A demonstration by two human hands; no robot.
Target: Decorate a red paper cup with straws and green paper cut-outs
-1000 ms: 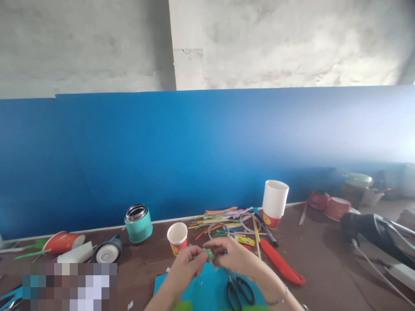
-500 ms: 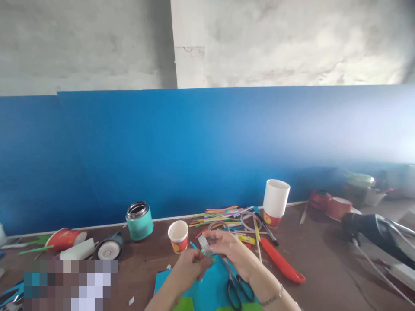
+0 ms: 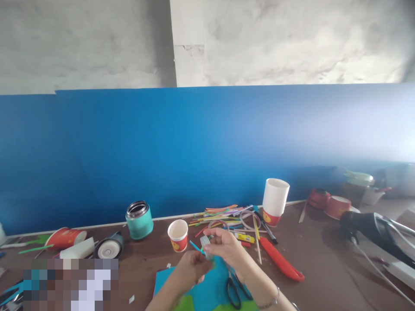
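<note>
Above a blue sheet (image 3: 162,280), my two hands meet. My left hand (image 3: 191,270) is closed in a pinch at a thin blue stick (image 3: 196,247), which pokes up past the fingers. A bit of green shows near its fingertips, too small to name. My right hand (image 3: 225,250) grips a small whitish, see-through piece (image 3: 205,244) between thumb and fingers, close against the stick. What exactly this piece is, I cannot make out. Under my right wrist lie scissors with dark handles (image 3: 232,293), their blades partly hidden. Green paper (image 3: 184,303) shows at the sheet's lower edge.
A red and white paper cup (image 3: 178,235) and a turquoise jar (image 3: 139,222) stand behind my hands. Coloured sticks (image 3: 223,211) lie in a pile near the blue partition (image 3: 194,151). A taller white cup (image 3: 275,198), a red case (image 3: 282,259) and a black device (image 3: 376,235) occupy the right.
My right thumb has come down onto the whitish piece, which now stands more upright. Both hands stay close together over the blue sheet.
</note>
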